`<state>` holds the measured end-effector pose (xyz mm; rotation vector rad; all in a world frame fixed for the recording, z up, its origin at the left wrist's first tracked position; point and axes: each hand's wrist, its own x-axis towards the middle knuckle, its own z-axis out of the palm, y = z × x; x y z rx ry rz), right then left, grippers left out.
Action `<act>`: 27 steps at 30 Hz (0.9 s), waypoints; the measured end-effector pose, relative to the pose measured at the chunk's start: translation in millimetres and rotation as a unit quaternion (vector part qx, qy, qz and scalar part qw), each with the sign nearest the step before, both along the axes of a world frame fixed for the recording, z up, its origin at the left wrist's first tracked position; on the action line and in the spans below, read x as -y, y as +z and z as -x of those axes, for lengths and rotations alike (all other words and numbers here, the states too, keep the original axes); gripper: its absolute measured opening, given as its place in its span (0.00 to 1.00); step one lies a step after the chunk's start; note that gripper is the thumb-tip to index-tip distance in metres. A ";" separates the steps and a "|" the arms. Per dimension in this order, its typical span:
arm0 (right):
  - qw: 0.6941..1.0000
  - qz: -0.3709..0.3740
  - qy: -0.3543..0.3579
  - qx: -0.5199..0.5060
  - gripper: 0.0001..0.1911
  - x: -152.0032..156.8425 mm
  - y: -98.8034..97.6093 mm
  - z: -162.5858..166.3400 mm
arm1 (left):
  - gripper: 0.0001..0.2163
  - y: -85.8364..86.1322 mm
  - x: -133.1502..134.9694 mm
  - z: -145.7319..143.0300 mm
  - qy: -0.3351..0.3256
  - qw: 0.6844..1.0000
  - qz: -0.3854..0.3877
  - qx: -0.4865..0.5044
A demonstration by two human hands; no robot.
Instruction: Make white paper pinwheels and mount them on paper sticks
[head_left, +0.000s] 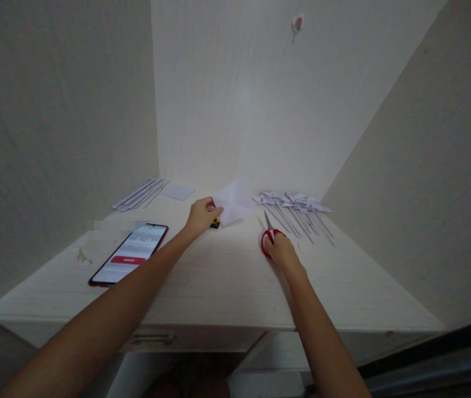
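In my left hand is a square sheet of white paper, pinched at its left side and lifted off the table, with crease lines running across it. Partly hidden under that hand lies a small black and yellow object whose kind I cannot make out. My right hand grips a pair of scissors by the red handles. Their blades point away from me and look closed, a short way to the right of the sheet.
A phone lies at left beside my forearm. Behind it are several thin paper sticks and a flat paper piece. At the back right lies a pile of paper pinwheels on sticks. Walls enclose the table.
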<state>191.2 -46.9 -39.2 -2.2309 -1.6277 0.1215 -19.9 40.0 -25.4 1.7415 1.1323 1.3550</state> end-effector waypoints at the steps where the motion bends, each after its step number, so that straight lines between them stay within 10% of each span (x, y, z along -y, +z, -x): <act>1: 1.000 -0.001 -0.004 0.013 0.14 0.0 0.2 -0.5 | 0.04 -0.9 -0.5 -0.4 -0.006 1.000 0.002 -0.003; 8: 0.997 -0.003 -0.009 0.072 0.13 -3.1 -5.6 -9.0 | 0.24 -0.3 12.4 -6.1 -0.057 0.996 0.032 -0.062; 19: 0.993 -0.045 0.091 0.054 0.22 -5.7 0.4 3.5 | 0.07 1.1 44.1 -16.7 -0.159 0.898 0.022 -0.410; 27: 0.986 -0.034 0.156 -0.047 0.29 -4.6 -0.2 9.1 | 0.08 -4.4 57.9 -17.8 -0.203 0.805 -0.155 -0.535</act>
